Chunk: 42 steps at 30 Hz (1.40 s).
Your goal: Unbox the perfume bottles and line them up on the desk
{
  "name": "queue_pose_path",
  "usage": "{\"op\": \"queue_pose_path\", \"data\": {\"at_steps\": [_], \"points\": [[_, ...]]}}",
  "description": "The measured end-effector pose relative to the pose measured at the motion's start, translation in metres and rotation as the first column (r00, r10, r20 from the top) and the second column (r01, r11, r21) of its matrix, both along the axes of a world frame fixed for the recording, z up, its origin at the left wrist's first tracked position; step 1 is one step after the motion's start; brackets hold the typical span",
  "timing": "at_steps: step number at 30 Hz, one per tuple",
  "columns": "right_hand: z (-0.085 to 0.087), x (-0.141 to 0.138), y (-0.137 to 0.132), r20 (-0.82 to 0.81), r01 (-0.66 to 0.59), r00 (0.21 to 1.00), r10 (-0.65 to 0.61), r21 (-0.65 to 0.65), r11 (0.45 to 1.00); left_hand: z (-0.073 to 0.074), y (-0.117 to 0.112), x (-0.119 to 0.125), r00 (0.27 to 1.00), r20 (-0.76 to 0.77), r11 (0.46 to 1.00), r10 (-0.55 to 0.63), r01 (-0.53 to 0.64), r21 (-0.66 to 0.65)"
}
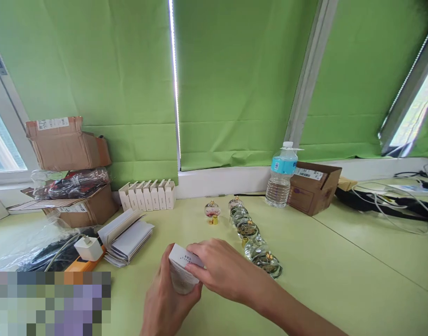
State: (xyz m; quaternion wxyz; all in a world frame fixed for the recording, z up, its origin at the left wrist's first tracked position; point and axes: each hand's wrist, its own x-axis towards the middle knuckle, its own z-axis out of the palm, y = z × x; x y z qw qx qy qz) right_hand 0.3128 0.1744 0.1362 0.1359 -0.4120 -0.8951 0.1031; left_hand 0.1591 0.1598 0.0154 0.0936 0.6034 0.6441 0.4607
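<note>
I am viewing the operator's left hand (pixel 168 298) curling narrowly around a small white printed carton (pixel 181 268), gripping it upright above the pale green table (pixel 343 275). The carton's lower end is pale and its detail is unclear. The right hand (pixel 223 268) is reaching across from the right, with its fingers (pixel 196 254) pressing on the carton's upper end, so both hands are holding it.

Just beside the right hand, a row of glass globe ornaments (pixel 251 235) with gold caps is running away from me across the table. Farther left, a single glass ornament (pixel 212 209) is standing apart, touching a small gold cap (pixel 213 220).

To the left, I am noting a fanned stack of white leaflets (pixel 125 237) near a white USB charger (pixel 88 248). A line of upright white cartons (pixel 147 196) is standing along the far edge. A water bottle (pixel 281 179) and a brown cardboard box (pixel 314 188) are standing together at the far right.
</note>
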Motion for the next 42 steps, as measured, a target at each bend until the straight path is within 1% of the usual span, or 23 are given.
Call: {"op": "queue_pose_path", "data": {"at_steps": [4,6,8,11,14,18,21,24,27,30,32,34,36,37,39,42], "points": [[0.001,0.005,-0.004,0.028,-0.015,0.999,0.015,0.004,1.0,-0.002,-0.002,0.003,0.998,-0.066,0.992,-0.015,0.023,0.125],[0.001,0.005,-0.006,0.031,-0.026,0.999,0.026,0.002,1.0,-0.002,-0.002,0.002,0.991,-0.126,0.98,-0.032,0.056,0.189],[0.001,0.003,-0.008,0.033,-0.024,0.999,0.024,0.002,1.0,-0.001,-0.003,-0.001,0.981,-0.185,0.97,-0.058,0.099,0.222],[-0.002,-0.002,-0.011,0.058,0.011,0.998,-0.013,0.033,0.999,0.0,-0.005,-0.006,0.968,-0.237,0.972,-0.087,0.134,0.19],[-0.005,-0.006,-0.012,0.098,0.017,0.995,-0.025,0.084,0.996,0.003,-0.006,-0.007,0.964,-0.259,0.986,-0.064,0.101,0.133],[-0.003,-0.006,-0.009,0.137,-0.001,0.991,-0.015,0.117,0.993,0.005,-0.007,-0.005,0.958,-0.275,0.993,-0.086,0.104,0.053],[0.0,-0.002,-0.003,0.088,0.014,0.996,-0.023,0.1,0.995,0.003,-0.006,-0.005,0.97,-0.227,0.994,-0.086,0.098,0.041],[0.002,0.004,0.007,-0.012,0.036,0.999,-0.035,0.056,0.998,0.002,-0.005,-0.006,0.981,-0.175,0.995,-0.088,0.094,0.027],[0.001,0.009,0.018,-0.126,0.094,0.988,-0.091,0.015,0.995,0.003,-0.005,-0.008,0.986,-0.126,0.994,-0.108,0.105,-0.034],[-0.003,0.011,0.029,-0.192,0.157,0.968,-0.16,-0.029,0.987,0.008,-0.006,-0.01,0.985,-0.037,0.984,-0.167,0.164,-0.067],[-0.007,0.009,0.033,-0.211,0.225,0.953,-0.217,0.012,0.974,0.013,-0.006,-0.011,0.973,0.054,0.972,-0.224,0.227,-0.06],[-0.009,0.006,0.034,-0.216,0.293,0.94,-0.266,0.106,0.95,0.016,-0.005,-0.012,0.951,0.144,0.957,-0.276,0.285,-0.048],[-0.01,0.002,0.031,-0.205,0.325,0.936,-0.287,0.182,0.928,0.017,-0.004,-0.013,0.932,0.2,0.95,-0.303,0.312,-0.017],[-0.01,0.001,0.03,-0.197,0.321,0.938,-0.284,0.186,0.929,0.017,-0.004,-0.013,0.929,0.216,0.952,-0.301,0.307,0.004],[-0.01,-0.001,0.026,-0.198,0.281,0.948,-0.251,0.143,0.949,0.017,-0.003,-0.014,0.935,0.221,0.961,-0.275,0.276,0.028],[-0.009,0.0,0.022,-0.24,0.172,0.959,-0.149,0.078,0.982,0.017,-0.003,-0.016,0.95,0.162,0.962,-0.266,0.271,-0.013]]}}
